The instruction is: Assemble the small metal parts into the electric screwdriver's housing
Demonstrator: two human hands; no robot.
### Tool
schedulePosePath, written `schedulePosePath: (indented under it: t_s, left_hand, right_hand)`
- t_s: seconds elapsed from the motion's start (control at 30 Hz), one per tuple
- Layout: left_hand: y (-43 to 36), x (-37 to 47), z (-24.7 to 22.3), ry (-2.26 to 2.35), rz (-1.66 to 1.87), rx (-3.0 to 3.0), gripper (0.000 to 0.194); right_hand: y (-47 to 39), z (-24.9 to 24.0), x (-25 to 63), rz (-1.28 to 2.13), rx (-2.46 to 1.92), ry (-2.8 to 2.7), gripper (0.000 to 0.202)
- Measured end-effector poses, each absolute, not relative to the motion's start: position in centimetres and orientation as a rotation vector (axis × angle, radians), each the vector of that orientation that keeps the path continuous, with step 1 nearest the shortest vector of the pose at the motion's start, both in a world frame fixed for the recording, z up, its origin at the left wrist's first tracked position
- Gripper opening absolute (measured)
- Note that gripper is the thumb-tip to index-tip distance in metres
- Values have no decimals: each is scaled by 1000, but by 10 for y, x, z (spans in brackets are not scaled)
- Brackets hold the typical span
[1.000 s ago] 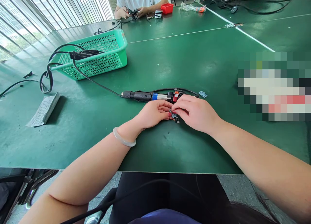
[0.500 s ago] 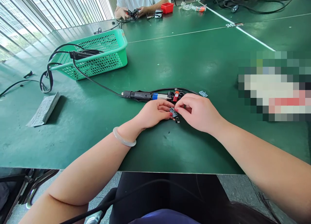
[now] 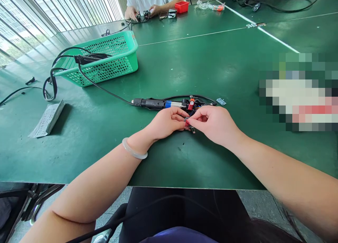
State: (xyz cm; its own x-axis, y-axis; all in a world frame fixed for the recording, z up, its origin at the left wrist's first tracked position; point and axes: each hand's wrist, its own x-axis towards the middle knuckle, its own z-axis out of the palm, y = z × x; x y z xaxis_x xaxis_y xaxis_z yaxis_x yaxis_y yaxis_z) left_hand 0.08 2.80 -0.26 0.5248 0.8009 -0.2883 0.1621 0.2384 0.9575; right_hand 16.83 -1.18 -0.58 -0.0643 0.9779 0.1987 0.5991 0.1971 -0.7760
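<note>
In the head view my left hand (image 3: 167, 123) pinches a small grey part (image 3: 186, 119), patterned like a little circuit board. A dark piece with a metal-rimmed slot (image 3: 193, 129) juts out below it. My right hand (image 3: 215, 125) comes in from the other side, thumb and forefinger pressed onto the same part, hiding most of it. Just beyond my fingers lies an opened black handheld device (image 3: 151, 103) with a blue band, a red-orange piece (image 3: 191, 104) and loose wires. Another small grey patterned piece (image 3: 221, 101) rests flat beyond my right hand.
A green basket (image 3: 105, 70) holding black cables stands at the back left, one cord running to the device. A crumpled printed packet (image 3: 49, 119) lies left. Across the table (image 3: 158, 169), a person's hands hold a dark object near a red box (image 3: 181, 7). A blurred-out object is at right.
My right fingers have shifted slightly left and down over the small grey part, covering more of it. My left hand stays nearly still. The person opposite has moved their hands a little.
</note>
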Motion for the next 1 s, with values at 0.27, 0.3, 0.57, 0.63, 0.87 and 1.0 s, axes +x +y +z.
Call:
schedulePosePath:
  t_s: [0.27,0.3,0.57,0.63,0.87,1.0]
  left_hand:
    - [27,0,-3,952,541,1316,18]
    - [27,0,-4,949,546,1318,19]
    - [30,-1,0,955,576,1130,20]
    - [31,-3,1,944,570,1109,21]
    - [32,-3,1,931,563,1111,21]
    - [32,-3,1,946,567,1117,21]
  right_hand:
    - [-7,8,194,531,-1475,-1871,13]
    - [-7,8,197,514,-1483,-1907,12]
    - [-8,0,191,588,-1413,-2293,4]
    - [-9,-2,187,573,-1445,-2304,8]
    - [-12,-7,178,508,-1478,-2320,11]
    - [-13,-7,178,528,-1398,-2323,14]
